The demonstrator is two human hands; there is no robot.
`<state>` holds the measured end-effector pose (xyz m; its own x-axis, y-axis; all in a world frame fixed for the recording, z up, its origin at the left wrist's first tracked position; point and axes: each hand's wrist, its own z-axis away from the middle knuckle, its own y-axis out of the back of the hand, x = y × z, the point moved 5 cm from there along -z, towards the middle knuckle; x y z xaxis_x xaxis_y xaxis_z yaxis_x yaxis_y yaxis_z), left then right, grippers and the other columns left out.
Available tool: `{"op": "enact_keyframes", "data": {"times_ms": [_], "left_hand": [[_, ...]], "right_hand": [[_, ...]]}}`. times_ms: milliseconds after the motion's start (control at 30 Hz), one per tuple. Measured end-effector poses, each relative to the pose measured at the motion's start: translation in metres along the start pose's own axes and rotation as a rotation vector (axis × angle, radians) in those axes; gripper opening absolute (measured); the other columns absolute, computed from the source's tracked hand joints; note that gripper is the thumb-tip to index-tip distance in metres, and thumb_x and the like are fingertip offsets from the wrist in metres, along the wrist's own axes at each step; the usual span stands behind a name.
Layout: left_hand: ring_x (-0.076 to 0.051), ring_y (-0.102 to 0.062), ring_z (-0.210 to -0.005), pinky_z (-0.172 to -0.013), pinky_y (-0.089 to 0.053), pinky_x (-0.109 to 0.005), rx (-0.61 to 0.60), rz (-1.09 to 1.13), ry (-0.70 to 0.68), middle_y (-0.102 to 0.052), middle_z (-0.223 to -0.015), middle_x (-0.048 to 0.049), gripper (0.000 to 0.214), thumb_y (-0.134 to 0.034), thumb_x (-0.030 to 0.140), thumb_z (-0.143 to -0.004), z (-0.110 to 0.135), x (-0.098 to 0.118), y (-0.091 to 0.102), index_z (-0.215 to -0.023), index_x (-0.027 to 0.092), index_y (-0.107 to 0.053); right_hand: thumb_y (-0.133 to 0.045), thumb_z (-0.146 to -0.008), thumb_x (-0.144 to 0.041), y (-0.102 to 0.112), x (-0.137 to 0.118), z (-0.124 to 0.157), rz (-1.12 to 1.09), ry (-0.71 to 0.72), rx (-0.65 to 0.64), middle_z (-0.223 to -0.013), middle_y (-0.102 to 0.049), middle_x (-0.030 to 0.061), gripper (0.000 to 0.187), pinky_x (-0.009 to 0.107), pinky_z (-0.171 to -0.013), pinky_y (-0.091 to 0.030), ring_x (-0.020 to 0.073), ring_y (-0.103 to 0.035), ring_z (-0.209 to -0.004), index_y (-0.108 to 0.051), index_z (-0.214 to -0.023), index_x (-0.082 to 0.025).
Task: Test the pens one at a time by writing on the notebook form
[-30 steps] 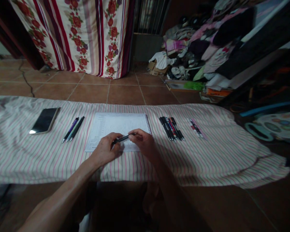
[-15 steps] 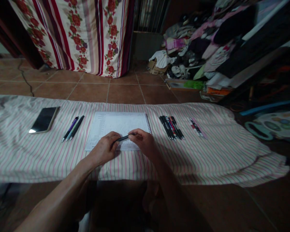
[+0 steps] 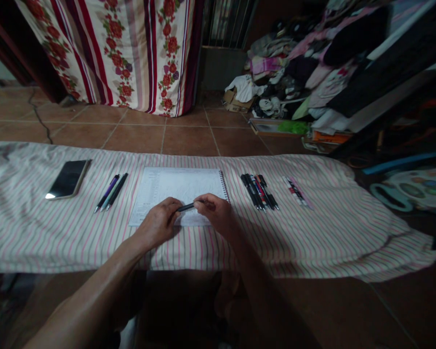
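A dark pen (image 3: 186,207) lies level between my two hands, over the lower part of a spiral notebook (image 3: 189,184). My left hand (image 3: 163,218) is closed around the pen's left end. The fingertips of my right hand (image 3: 215,211) pinch its right end, and part of that end is hidden by them. The notebook's page carries faint print, and its spiral binding runs along the right edge. Left of the notebook lies a small group of pens (image 3: 111,193). On its right is a bunch of several pens (image 3: 259,192), mostly black.
A phone (image 3: 68,179) rests at the left of the striped cloth (image 3: 189,249). Farther right lie some pink and white pens (image 3: 297,192). Beyond the cloth are a floral curtain (image 3: 138,58), a tiled floor (image 3: 138,135) and a heap of clothes (image 3: 301,63).
Both hands keep their hold on the pen, with hardly any movement. The whole view has shifted very slightly.
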<state>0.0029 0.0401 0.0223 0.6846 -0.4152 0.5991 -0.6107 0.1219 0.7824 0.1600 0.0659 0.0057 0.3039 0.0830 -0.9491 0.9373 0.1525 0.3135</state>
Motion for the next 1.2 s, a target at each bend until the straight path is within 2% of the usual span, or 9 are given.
{"op": "enact_keyframes", "data": {"times_ms": [600,833,1000,1200], "left_hand": [[-0.017,-0.06,-0.085,-0.077,-0.049,-0.03,0.057,-0.041,-0.001,-0.062,-0.097,-0.008,0.025,-0.044,0.008,-0.078,-0.0005,0.0047,-0.0041,-0.094,0.015,-0.062],[-0.019,-0.06,-0.084,-0.076,-0.048,-0.032,0.085,0.014,0.033,-0.062,-0.093,-0.0093,0.025,-0.039,0.016,-0.085,-0.0021,0.0075,-0.0044,-0.093,0.013,-0.063],[-0.018,-0.058,-0.081,-0.074,-0.046,-0.031,0.084,0.066,0.066,-0.062,-0.089,-0.008,0.024,-0.04,0.017,-0.085,-0.0041,0.0073,-0.0054,-0.091,0.014,-0.062],[-0.017,-0.057,-0.076,-0.072,-0.043,-0.03,0.064,0.257,0.139,-0.061,-0.08,-0.0054,0.021,-0.043,0.018,-0.084,-0.0065,0.0054,-0.0056,-0.081,0.014,-0.063]], "right_hand": [[-0.055,-0.077,-0.041,0.0017,0.002,0.0001,0.066,-0.002,0.026,-0.056,-0.06,-0.0018,0.022,0.023,-0.055,-0.044,0.0127,-0.06,-0.056,-0.059,-0.077,-0.019],[-0.055,-0.077,-0.041,-0.0033,-0.0005,-0.0009,-0.133,-0.002,0.037,-0.059,-0.058,-0.0031,0.022,0.023,-0.056,-0.045,0.0114,-0.058,-0.055,-0.055,-0.079,-0.019],[-0.059,-0.074,-0.042,-0.0048,0.0007,-0.0022,-0.275,-0.034,0.04,-0.059,-0.056,-0.003,0.025,0.024,-0.057,-0.045,0.0111,-0.055,-0.056,-0.057,-0.082,-0.018],[-0.065,-0.07,-0.04,-0.0058,0.005,-0.0014,-0.471,-0.081,0.002,-0.061,-0.057,-0.0026,0.03,0.024,-0.058,-0.042,0.0096,-0.051,-0.057,-0.064,-0.091,-0.018]]}}
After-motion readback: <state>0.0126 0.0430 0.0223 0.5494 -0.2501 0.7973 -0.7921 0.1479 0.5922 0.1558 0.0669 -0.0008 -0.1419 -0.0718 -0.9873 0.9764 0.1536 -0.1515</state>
